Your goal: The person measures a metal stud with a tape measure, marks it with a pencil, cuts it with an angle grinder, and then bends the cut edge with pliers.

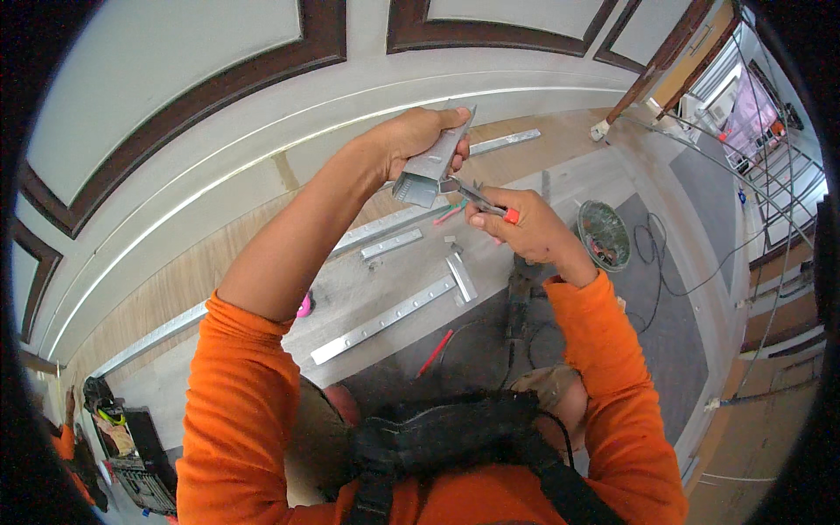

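My left hand [413, 144] grips a short piece of galvanized metal channel [430, 166], held up off the floor with one open end facing me. The fingers wrap round its far part. In my right hand [529, 226] is a pair of tin snips [472, 194] with red on the handle. Their jaws meet the near corner of the channel at its open end. How deep the blades sit in the metal, I cannot tell. Below my hands, a perforated metal strip [385, 320] lies on the floor, beside a shorter metal piece [461, 276] at its far end.
A bucket [604, 234] with small items stands right of my right hand. A dark power tool [520, 306] and red stick [435, 353] lie nearer me. Several metal lengths [392, 243] lie along the panelled wall. Scaffold bars [726, 149] stand right; a toolbox [144, 455] and another person [66, 442] are left.
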Demonstrator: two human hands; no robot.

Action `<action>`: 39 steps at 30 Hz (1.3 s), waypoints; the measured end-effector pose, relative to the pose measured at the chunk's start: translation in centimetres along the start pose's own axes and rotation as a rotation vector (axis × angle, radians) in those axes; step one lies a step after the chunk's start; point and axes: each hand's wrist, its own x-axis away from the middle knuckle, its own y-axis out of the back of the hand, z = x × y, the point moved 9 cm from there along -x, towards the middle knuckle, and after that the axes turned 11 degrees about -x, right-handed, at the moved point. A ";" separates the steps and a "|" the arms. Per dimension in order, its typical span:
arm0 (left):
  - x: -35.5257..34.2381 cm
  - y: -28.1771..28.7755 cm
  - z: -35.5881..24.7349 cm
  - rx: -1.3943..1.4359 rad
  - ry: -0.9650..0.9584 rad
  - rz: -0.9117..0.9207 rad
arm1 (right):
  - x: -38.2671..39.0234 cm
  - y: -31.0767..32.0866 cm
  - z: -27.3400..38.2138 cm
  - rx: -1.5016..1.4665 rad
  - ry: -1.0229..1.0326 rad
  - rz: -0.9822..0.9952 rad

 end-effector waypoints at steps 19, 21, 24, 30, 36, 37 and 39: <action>-0.5 4.6 -3.5 0.405 -0.347 -0.222 | 2.3 2.6 6.8 1.039 0.458 -0.735; -0.6 3.5 -2.7 0.381 -0.303 -0.282 | 2.1 2.0 6.8 1.057 0.463 -0.723; 0.0 3.2 -2.1 0.352 -0.257 -0.387 | 2.0 1.4 7.6 1.050 0.480 -0.724; 1.1 2.4 -2.8 0.239 -0.249 -0.445 | 2.1 1.7 6.9 1.061 0.442 -0.698; 2.1 3.5 -4.4 -0.137 -0.413 -0.570 | 1.8 1.2 6.0 0.933 0.418 -0.594; 2.4 3.3 -4.9 -0.193 -0.447 -0.569 | 1.7 1.2 5.8 0.893 0.414 -0.576; 2.6 2.9 -5.5 -0.304 -0.503 -0.564 | 1.3 1.2 5.2 0.832 0.368 -0.519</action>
